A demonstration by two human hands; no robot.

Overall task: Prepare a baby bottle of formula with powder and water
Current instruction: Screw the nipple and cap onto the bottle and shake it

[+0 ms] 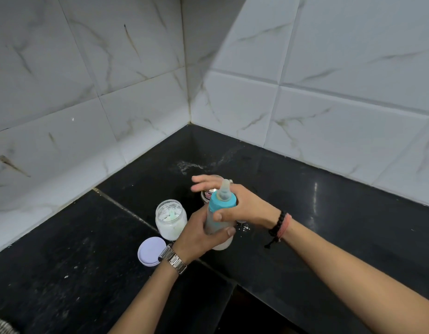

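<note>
The fingers (pixel 229 230) of the left hand (pixel 199 233) curl round the lower body of the baby bottle (pixel 220 213), thumb across its front, holding it above the black table (pixel 329 213). The right hand (pixel 242 206) lies against the far side of the bottle by the blue collar (pixel 222 203), thumb pressed on the body just under it, its other fingers spread straight and blurred, gripping nothing. The bottle's long axis runs near upright, leaning slightly, the pale teat (pixel 225 186) pointing up and away from the person. It looks light, stiff plastic with a smooth wall, likely slippery if wet; the body takes the firm grip, the ribbed collar suits twisting, and the soft teat is best left alone. Just left stands the open powder jar (pixel 171 219), its lilac lid (pixel 150 250) lying near on the table. A small tin (pixel 207 194) sits behind the bottle, partly hidden.
</note>
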